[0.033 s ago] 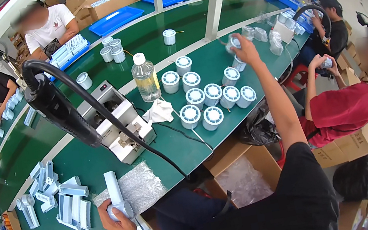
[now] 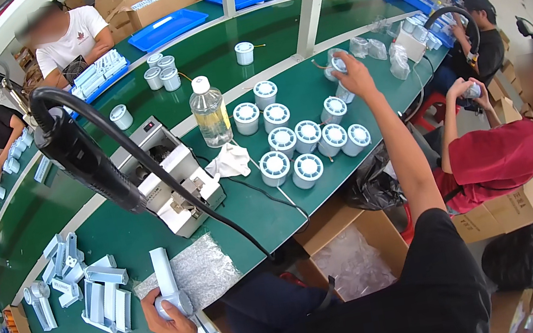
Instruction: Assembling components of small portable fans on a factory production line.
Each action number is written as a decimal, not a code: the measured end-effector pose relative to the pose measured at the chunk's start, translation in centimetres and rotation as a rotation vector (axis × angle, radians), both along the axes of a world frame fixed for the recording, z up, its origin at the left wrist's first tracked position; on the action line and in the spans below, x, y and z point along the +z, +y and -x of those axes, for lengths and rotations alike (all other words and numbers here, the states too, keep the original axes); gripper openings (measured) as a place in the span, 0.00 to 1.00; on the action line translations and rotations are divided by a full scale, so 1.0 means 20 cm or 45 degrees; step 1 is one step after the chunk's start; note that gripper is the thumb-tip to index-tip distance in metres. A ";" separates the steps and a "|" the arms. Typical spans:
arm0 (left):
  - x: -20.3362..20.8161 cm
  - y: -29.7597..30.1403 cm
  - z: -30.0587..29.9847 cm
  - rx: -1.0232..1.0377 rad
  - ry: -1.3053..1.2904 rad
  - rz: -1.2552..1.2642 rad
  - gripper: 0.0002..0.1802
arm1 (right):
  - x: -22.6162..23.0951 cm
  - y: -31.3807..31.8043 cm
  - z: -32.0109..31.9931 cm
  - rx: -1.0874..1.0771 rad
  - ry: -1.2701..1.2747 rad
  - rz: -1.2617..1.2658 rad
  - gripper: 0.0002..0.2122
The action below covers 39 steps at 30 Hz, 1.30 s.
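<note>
My left hand (image 2: 167, 321) grips a light-blue plastic part (image 2: 164, 274) by its round end, at the table's near edge. The part's long rectangular arm points away from me, beside a patch of bubble wrap (image 2: 208, 262). Stretched out to the far right, my right hand (image 2: 356, 74) has its fingers around a light-blue round housing (image 2: 338, 64). Just below that hand, another round housing (image 2: 344, 92) is partly hidden. Several similar vented housings (image 2: 307, 132) stand upright on the green table, left of my right forearm.
A grey machine (image 2: 173, 183) and a black cable-fed tool (image 2: 83, 156) stand at centre left. Next to them are a clear bottle (image 2: 210, 116) and a white cloth (image 2: 230, 161). Loose channel-shaped parts (image 2: 106, 302) lie left. A co-worker in red (image 2: 500, 157) sits at right.
My right hand has shifted slightly toward me and to the left, its fingers still around the housing. My left hand and its part are almost unmoved.
</note>
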State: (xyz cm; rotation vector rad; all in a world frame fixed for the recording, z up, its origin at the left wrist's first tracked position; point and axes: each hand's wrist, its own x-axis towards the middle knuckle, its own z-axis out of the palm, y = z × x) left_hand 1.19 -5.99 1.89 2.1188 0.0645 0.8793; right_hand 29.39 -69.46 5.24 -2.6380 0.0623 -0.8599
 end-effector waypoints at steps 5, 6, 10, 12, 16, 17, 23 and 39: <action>-0.02 0.02 0.00 0.011 -0.001 0.008 0.27 | -0.01 0.22 0.09 -0.060 0.067 -0.149 0.21; -0.03 0.02 0.01 0.015 -0.003 0.003 0.27 | 0.00 0.26 0.10 -0.075 0.012 -0.107 0.21; -0.01 0.01 0.01 0.006 -0.006 0.014 0.26 | 0.04 0.27 0.07 -0.026 0.106 -0.046 0.23; 0.00 0.00 0.00 -0.002 -0.014 0.012 0.26 | 0.02 0.21 0.01 -0.031 0.121 0.001 0.27; -0.01 0.01 0.01 -0.024 0.008 0.027 0.25 | 0.01 0.03 -0.21 -0.057 0.473 -0.122 0.38; -0.01 0.02 0.02 -0.017 0.001 0.022 0.25 | 0.06 0.03 -0.25 -0.060 0.635 -0.335 0.42; -0.01 0.00 0.01 -0.031 -0.012 0.042 0.23 | 0.00 -0.13 -0.26 -0.325 0.392 -0.568 0.47; 0.03 0.02 0.02 -0.027 -0.026 0.063 0.14 | 0.15 0.76 -0.08 0.224 0.010 -0.005 0.24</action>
